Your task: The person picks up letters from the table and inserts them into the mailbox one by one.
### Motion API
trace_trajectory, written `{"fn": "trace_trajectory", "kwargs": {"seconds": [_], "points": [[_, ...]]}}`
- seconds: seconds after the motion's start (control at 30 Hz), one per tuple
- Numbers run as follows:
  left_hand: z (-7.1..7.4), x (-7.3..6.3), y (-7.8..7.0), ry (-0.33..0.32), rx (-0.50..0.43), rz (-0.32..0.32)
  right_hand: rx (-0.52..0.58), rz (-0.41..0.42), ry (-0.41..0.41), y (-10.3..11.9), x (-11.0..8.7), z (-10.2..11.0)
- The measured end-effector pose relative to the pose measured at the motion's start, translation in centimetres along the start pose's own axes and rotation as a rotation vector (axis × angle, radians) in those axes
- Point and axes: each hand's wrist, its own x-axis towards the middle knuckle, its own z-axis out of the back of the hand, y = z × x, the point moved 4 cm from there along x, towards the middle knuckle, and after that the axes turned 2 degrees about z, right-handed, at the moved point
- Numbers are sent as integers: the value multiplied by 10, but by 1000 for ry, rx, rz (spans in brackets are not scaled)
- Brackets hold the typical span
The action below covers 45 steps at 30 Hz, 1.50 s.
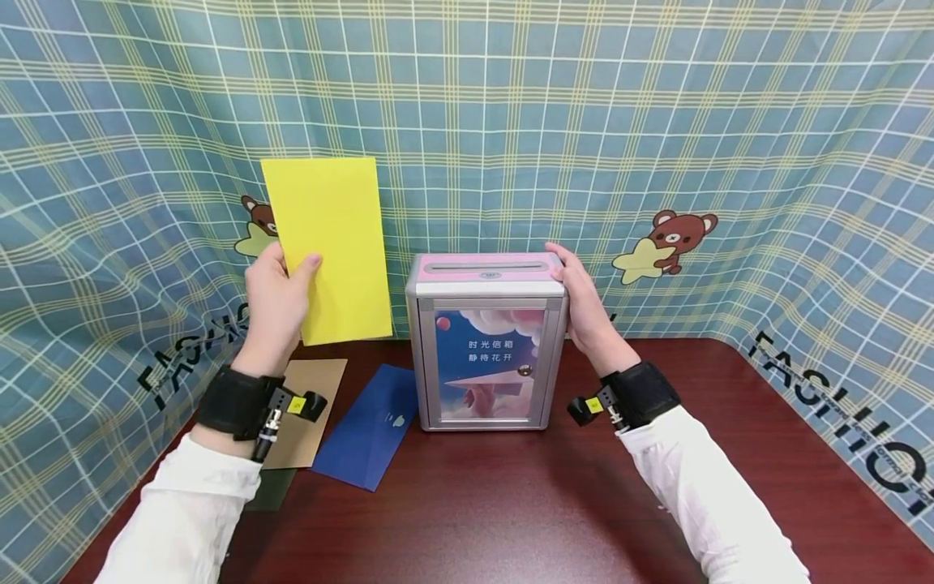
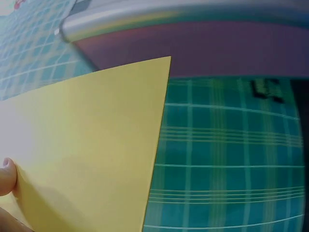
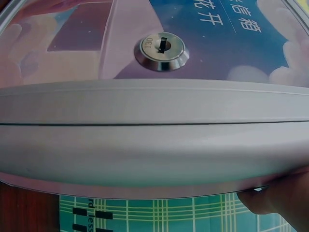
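Observation:
My left hand [image 1: 276,300] pinches a plain yellow envelope [image 1: 332,243] near its left edge, thumb on the near face. It is raised upright, left of the letter box [image 1: 485,357] and apart from it. In the left wrist view, the yellow envelope [image 2: 96,145] covers part of the box's side [image 2: 193,50]. The box has a pink top with a long slot [image 1: 485,266] and a picture door with a round lock [image 3: 161,48]. At its upper right corner, my right hand [image 1: 584,304] grips the box; most of those fingers are hidden in the right wrist view.
On the dark red table [image 1: 474,519], a blue envelope [image 1: 368,430] lies left of the box. Beside it are a tan envelope [image 1: 314,405] and a dark green one [image 1: 273,493], partly under the left arm. A plaid cloth [image 1: 467,122] hangs behind.

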Motion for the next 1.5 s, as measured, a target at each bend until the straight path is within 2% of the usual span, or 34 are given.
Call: {"fn": "trace_trajectory", "kwargs": {"seconds": [0.2, 0.33, 0.6, 0.83, 0.97, 1.13, 1.33, 1.5], "points": [[3, 20, -24, -29, -76, 11, -37, -7, 18, -1, 1, 1], [2, 30, -39, -35, -133, -6, -40, 0, 23, 0, 2, 1], [-19, 43, -57, -16, -175, 6, -40, 0, 10, 1, 3, 2], [-29, 51, -79, -30, -182, -60, -51, 10, 7, 1, 3, 3], [-37, 52, -88, -33, -179, -77, -50, 8, 2, 1, 3, 3], [-52, 51, -89, -28, -159, -79, -53, 8, 3, 1, 3, 2], [-76, 49, -95, 28, -220, -52, -48, -2, 5, 1, 2, 2], [-97, 41, -102, 69, -214, -63, -18, -6, 18, 1, 2, 3]]}}
